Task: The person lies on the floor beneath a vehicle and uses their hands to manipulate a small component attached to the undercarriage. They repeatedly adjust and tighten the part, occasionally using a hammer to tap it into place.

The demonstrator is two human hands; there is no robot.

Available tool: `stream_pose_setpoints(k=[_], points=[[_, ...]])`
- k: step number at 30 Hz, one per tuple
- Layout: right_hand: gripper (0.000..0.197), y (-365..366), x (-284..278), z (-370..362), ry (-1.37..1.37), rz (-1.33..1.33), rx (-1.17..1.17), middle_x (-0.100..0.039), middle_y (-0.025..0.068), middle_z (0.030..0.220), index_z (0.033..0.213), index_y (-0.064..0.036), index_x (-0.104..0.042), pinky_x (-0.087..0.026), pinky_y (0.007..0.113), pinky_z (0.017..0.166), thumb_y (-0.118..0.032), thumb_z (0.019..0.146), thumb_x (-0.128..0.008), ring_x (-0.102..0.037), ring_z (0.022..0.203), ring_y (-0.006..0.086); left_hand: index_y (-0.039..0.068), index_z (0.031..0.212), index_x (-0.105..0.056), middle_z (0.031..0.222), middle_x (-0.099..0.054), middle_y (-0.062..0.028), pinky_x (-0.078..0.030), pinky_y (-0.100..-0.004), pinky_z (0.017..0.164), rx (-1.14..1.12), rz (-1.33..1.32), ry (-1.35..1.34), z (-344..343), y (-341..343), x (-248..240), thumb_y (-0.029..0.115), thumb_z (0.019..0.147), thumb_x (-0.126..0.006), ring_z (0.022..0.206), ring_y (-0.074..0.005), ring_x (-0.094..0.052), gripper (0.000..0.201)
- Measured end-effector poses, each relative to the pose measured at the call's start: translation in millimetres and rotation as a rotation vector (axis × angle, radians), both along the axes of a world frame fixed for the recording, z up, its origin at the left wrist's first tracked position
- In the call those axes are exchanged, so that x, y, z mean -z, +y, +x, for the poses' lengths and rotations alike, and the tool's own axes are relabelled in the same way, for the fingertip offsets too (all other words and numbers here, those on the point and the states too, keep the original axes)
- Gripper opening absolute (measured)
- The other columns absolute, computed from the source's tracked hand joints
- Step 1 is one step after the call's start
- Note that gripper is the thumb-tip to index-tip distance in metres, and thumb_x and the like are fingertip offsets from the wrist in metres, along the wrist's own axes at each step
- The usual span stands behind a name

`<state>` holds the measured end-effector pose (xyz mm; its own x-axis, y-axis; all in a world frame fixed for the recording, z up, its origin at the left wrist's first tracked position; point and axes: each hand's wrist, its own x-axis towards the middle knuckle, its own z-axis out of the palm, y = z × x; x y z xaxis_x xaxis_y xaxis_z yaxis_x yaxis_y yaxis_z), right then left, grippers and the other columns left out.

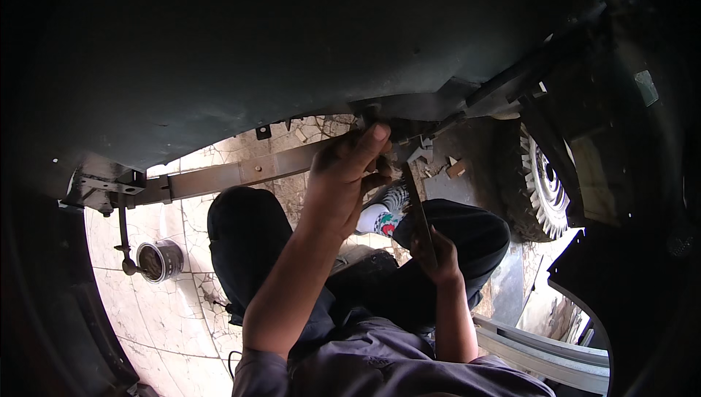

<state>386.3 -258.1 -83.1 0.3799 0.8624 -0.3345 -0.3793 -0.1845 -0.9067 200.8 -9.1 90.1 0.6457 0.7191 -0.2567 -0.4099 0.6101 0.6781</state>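
Note:
My left hand [353, 160] is raised to the lower edge of a large dark curved panel [292, 54]. Its fingers are curled and the thumb lies along them, against a dark bracket-like part [367, 114]; what they grip is too dark to make out. Lower and to the right, my right hand [438, 257] is closed round the lower end of a wire brush [415, 200]. The brush is a narrow dark strip pointing up, with bristles showing along its left side, close to the left hand's fingers. The bristles are partly blurred.
A metal beam [226, 175] runs across beyond my knees. A round tin [161, 260] stands on the cracked tile floor [171, 317] at left, near a hanging metal rod [124, 240]. A knobby-tyred wheel [544, 182] is at right, with silver rails [548, 349] below.

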Motion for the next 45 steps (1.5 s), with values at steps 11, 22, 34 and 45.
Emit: stream_pose_setpoints(k=[11,22,34,45], points=[[0.036,20,-2,-9,0.222,0.007,0.051,-0.062,0.0065,0.088,0.111,0.0007,-0.061,-0.05,0.029,0.067,-0.032,0.107,-0.044,-0.059,0.074,0.0139,0.01,0.115,-0.064,0.11,-0.07,-0.0101,-0.048,-0.0365,0.089,0.145,-0.12,-0.421,-3,6,23,0.027,0.1,-0.061,0.094,-0.0199,-0.063,0.023],[0.041,24,-11,-21,0.01,-0.004,-0.02,-0.061,0.0063,0.089,0.109,0.001,-0.06,-0.05,0.028,0.069,-0.032,0.11,-0.036,-0.058,0.073,0.0135,0.012,0.11,-0.066,0.11,-0.07,-0.0058,-0.045,-0.0379,0.09,0.122,-0.035,-0.5,-1,8,25,0.028,0.097,-0.067,0.088,-0.0153,-0.059,0.022],[0.04,33,-3,-30,-0.018,-0.036,0.054,-0.05,-0.0035,0.075,0.133,-0.0003,-0.053,-0.033,0.021,0.048,-0.022,0.1,-0.059,-0.042,0.055,0.0037,0.003,0.108,-0.064,0.089,-0.06,-0.0004,-0.042,-0.0274,0.075,-0.08,0.115,-0.072,5,-12,6,0.03,0.091,-0.073,0.082,-0.0095,-0.052,0.033],[0.054,37,-22,-38,-0.09,-0.026,-0.001,-0.051,-0.002,0.081,0.141,-0.001,-0.045,-0.032,0.02,0.049,-0.024,0.096,-0.063,-0.044,0.06,0.0036,0.002,0.115,-0.063,0.103,-0.068,-0.0104,-0.05,-0.0391,0.086,-0.02,-0.002,-0.202,-6,0,8,0.03,0.098,-0.063,0.092,-0.0196,-0.063,0.033]])
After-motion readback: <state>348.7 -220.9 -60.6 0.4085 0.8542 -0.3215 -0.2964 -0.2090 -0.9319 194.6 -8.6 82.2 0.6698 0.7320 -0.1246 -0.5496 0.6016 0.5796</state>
